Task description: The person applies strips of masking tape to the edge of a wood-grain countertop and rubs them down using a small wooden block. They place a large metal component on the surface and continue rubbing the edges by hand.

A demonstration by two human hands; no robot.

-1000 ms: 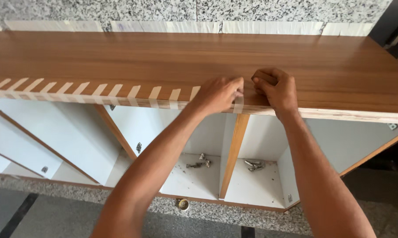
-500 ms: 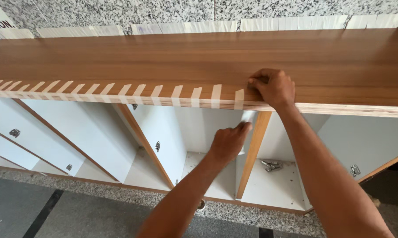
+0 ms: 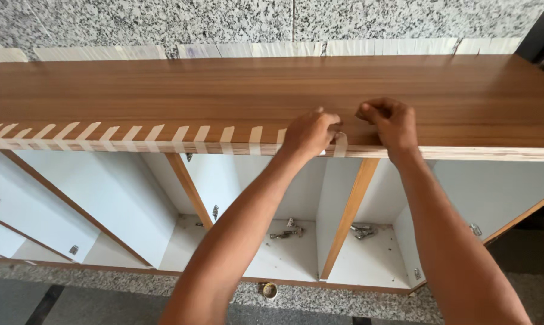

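Both hands pinch one short strip of pale tape (image 3: 340,143) at the centre of the frame, on the front edge of the wooden top (image 3: 163,90): left hand (image 3: 311,132) presses it down, right hand (image 3: 392,122) holds its upper end. Thin, limp and sticky, it looks best held by its ends

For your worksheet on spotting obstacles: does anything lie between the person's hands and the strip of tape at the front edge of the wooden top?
Nothing visible does. The left hand already touches the tape strip on the wooden top; the right hand rests just beside it.
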